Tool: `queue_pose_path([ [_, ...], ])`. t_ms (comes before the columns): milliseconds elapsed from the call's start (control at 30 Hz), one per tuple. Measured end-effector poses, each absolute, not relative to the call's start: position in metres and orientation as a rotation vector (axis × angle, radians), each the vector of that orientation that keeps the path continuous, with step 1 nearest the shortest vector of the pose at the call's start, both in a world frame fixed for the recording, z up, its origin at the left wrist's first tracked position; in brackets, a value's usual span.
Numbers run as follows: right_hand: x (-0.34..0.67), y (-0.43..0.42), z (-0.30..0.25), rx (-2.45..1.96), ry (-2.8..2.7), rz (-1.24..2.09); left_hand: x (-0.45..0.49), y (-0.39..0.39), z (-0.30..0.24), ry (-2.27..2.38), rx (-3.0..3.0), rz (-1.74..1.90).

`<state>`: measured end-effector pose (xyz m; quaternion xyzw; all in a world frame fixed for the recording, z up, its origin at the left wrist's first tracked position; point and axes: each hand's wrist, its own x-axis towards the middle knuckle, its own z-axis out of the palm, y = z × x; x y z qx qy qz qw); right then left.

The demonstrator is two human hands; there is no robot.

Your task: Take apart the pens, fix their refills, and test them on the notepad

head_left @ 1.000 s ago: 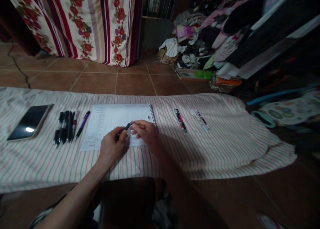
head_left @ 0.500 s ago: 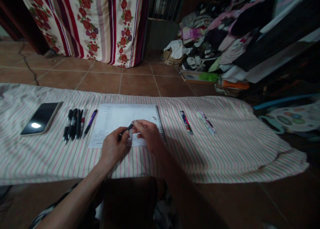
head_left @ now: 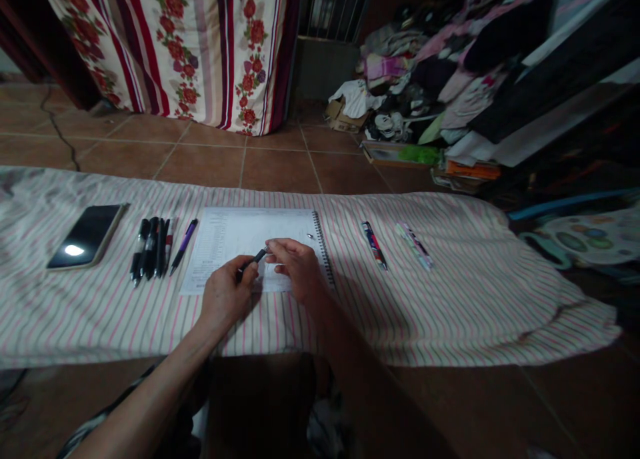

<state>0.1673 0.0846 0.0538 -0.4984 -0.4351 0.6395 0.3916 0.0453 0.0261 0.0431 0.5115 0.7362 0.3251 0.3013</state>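
Observation:
Both hands meet over the near edge of a spiral notebook (head_left: pixel 240 235) that lies open on a striped cloth (head_left: pixel 450 299). My left hand (head_left: pixel 225 295) is closed round the barrel of a black pen (head_left: pixel 254 259). My right hand (head_left: pixel 295 269) pinches the pen's far tip with thumb and fingers. The pen points up and to the right, just above the page.
Left of the notebook lie several dark pens (head_left: pixel 150 245), a purple pen (head_left: pixel 183 245) and a phone (head_left: pixel 86 235). Two more pens (head_left: pixel 374 244) (head_left: pixel 414 244) lie to the right. Beyond the cloth are tiled floor, a floral curtain (head_left: pixel 200 45) and piled clothes (head_left: pixel 430 72).
The view has shifted slightly, so everything sits a little further right in the frame. The hands keep the same grip on the pen.

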Motion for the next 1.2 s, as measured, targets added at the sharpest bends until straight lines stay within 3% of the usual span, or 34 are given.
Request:
queue_pose_path([
  [933, 0.209, 0.12, 0.048, -1.169, -0.646, 1.343, 0.027, 0.006, 0.045, 2.102, 1.489, 0.586],
  [1200, 0.185, 0.116, 0.038, -1.177, -0.688, 1.388, 0.003, -0.007, 0.032, 2.059, 1.432, 0.702],
])
